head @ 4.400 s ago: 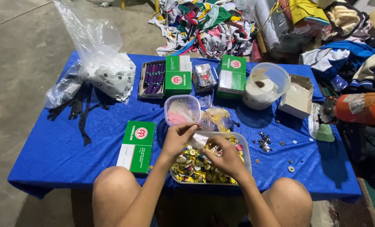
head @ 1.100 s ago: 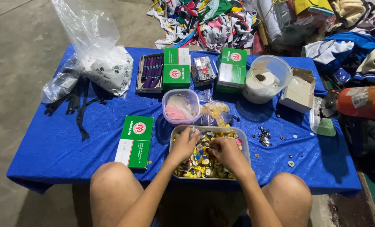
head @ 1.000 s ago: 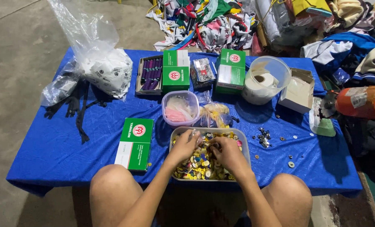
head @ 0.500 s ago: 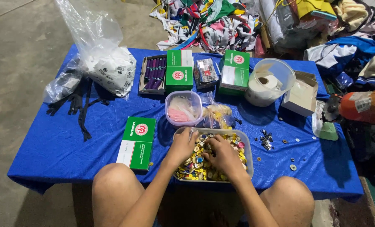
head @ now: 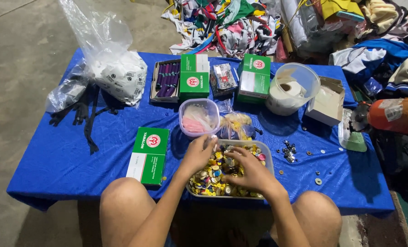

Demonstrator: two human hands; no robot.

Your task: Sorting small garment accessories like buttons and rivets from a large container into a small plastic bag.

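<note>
Head view: both hands (left [head: 198,154], right [head: 249,170]) sift buttons [head: 213,176].

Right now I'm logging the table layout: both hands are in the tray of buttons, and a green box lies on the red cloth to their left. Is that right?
Not quite. The cloth is blue, not red, as the head view shows. The rest holds: the left hand and right hand are in the tray of buttons, and the green box lies to their left.
</note>
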